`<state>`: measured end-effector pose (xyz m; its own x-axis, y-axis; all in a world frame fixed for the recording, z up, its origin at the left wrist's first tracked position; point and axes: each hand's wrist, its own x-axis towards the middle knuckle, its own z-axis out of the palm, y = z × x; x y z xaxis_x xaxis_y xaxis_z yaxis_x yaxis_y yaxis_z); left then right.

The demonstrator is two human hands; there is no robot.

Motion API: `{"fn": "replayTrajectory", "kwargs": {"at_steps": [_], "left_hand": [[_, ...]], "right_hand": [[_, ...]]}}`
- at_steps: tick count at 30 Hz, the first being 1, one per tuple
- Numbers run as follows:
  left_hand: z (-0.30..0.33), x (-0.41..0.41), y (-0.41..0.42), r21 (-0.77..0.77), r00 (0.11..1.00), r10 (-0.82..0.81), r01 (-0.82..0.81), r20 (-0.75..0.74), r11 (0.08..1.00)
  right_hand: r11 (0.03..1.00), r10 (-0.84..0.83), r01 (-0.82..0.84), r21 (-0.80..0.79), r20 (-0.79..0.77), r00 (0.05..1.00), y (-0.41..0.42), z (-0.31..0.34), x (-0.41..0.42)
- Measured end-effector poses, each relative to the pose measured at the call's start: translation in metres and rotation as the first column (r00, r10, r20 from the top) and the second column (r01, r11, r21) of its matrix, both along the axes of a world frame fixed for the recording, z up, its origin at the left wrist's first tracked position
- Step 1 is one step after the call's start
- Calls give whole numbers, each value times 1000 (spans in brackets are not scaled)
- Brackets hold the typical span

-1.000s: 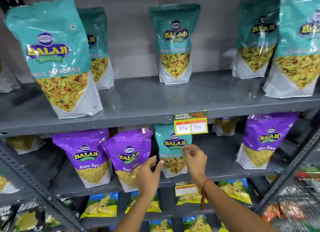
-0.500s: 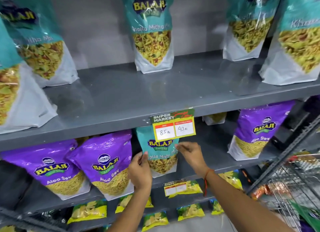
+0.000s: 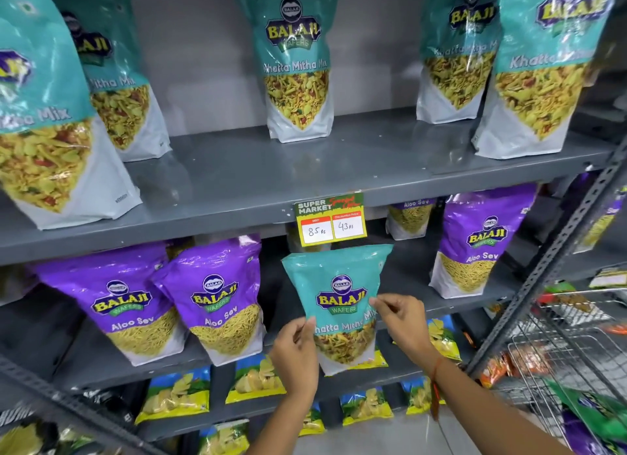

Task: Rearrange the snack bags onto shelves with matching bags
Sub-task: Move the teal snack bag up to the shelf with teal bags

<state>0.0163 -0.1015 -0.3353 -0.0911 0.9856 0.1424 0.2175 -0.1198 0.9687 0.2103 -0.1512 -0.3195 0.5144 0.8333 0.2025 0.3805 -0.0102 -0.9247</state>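
A teal Khatta Mitha Mix bag (image 3: 336, 285) is held in front of the middle shelf (image 3: 451, 305), tilted a little. My left hand (image 3: 295, 349) pinches its left edge and my right hand (image 3: 398, 322) pinches its right edge. Purple Aloo Sev bags (image 3: 217, 298) stand on that middle shelf to the left, and another purple bag (image 3: 478, 244) stands to the right. The upper shelf (image 3: 271, 180) carries several teal Khatta Mitha Mix bags (image 3: 297, 68), with a wide gap at its front middle.
A price tag (image 3: 330, 220) hangs on the upper shelf's front edge, just above the held bag. Yellow-blue chip packets (image 3: 176, 393) lie on the lower shelf. A slotted metal upright (image 3: 556, 271) and a wire cart (image 3: 570, 363) with snacks stand at the right.
Both hands have closed on the teal bag and drawn it forward and out from the middle shelf. The view has moved closer to the shelves.
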Motion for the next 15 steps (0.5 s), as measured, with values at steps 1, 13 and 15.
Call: {"fn": "replayTrajectory", "kwargs": {"at_steps": [1, 13, 15], "left_hand": [[0, -4, -9, 4, 1000, -15, 15, -2, 1000], [124, -57, -40, 377, 966, -73, -26, 247, 926], [162, -61, -30, 456, 963, -83, -45, 257, 889]], "right_hand": [[1000, 3, -3, 7, 12, 1000, -11, 3, -2], [929, 18, -62, 366, 124, 992, -42, 134, -42], [894, -11, -68, 444, 172, 985, -30, 169, -46]]}}
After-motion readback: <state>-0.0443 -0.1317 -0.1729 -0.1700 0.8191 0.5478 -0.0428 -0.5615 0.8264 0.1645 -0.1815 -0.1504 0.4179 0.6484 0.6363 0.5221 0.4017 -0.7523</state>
